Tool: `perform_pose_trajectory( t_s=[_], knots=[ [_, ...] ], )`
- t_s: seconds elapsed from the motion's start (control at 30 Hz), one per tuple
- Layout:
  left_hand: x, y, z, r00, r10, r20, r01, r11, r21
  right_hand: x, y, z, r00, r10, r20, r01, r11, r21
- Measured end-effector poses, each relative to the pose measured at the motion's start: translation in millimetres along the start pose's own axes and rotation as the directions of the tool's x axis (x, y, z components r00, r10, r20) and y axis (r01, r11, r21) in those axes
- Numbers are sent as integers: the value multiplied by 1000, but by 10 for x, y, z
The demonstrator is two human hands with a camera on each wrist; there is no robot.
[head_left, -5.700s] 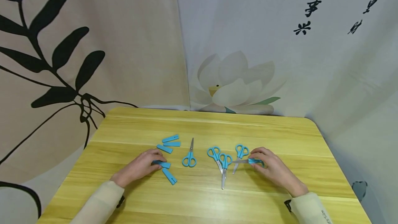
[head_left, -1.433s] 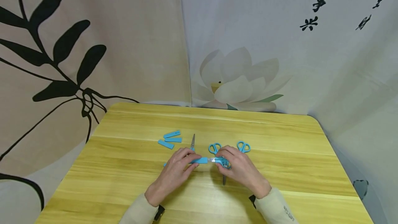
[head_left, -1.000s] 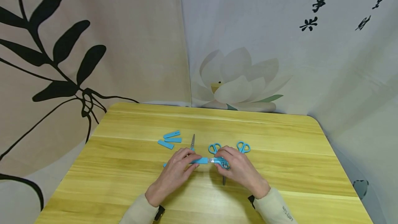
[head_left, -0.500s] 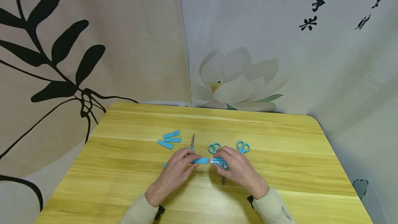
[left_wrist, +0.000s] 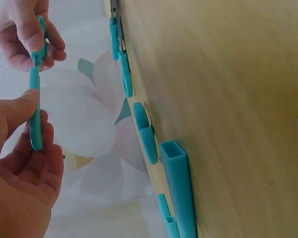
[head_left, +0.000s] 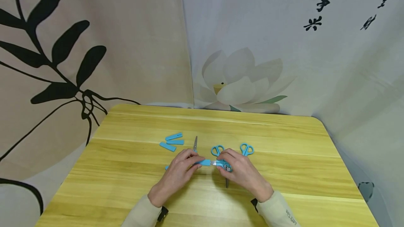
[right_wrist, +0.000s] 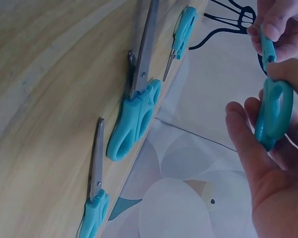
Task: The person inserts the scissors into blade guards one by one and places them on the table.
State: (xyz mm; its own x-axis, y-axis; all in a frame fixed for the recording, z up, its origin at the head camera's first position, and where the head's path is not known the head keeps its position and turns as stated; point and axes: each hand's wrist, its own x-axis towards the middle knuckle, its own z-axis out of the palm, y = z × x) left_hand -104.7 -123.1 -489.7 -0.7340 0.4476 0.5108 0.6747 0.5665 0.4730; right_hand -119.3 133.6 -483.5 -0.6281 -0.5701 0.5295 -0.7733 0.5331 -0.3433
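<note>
Above the bench (head_left: 142, 129), midway between its side edges, pinching cap (head_left: 203, 163) in the left hand (head_left: 177, 171) and scissors (head_left: 220, 163) in the right hand (head_left: 244, 171), probably best to press straight along the partly covered blade (head_left: 213, 163) without twisting.

Yellowish wood table (head_left: 293, 150) here, streaky grain, rounded far corners. There's one lone pair of scissors (head_left: 195, 144) with its blade pointing at the far edge. Just left of that pair you've got three blue covers (head_left: 175, 142) bunched up, and a fourth cover (left_wrist: 180, 193) sits left of it too, nearer the person. Right of that pair, two more scissors (right_wrist: 134, 119) overlap in view, blades pointing back toward the person, and another pair (head_left: 247, 149) lies farther right.
</note>
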Motion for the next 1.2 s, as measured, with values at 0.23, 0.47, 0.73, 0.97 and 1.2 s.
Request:
perform_pose_trajectory(
  t_s=[0.23, 0.47, 0.73, 0.97, 1.2],
  knots=[
    [6, -9, -4, 1000, 11, -16, -12, 1000, -16, 8, 0, 3, 1000, 5, -4, -5, 1000, 4],
    [8, -1, -6, 1000, 0, -8, 0, 1000, -23, 13, -4, 2, 1000, 10, -4, -10, 1000, 14],
    [12, 1, -6, 1000, -1, -8, 1, 1000, -8, 19, -8, 3, 1000, 6, -11, -6, 1000, 18],
    [19, 1, -3, 1000, 14, -12, -14, 1000, 4, 21, -5, 0, 1000, 5, -10, -5, 1000, 19],
    [31, 7, -12, 1000, 18, -12, -18, 1000, -12, 25, -9, -8, 1000, 7, -8, -6, 1000, 30]
  ],
)
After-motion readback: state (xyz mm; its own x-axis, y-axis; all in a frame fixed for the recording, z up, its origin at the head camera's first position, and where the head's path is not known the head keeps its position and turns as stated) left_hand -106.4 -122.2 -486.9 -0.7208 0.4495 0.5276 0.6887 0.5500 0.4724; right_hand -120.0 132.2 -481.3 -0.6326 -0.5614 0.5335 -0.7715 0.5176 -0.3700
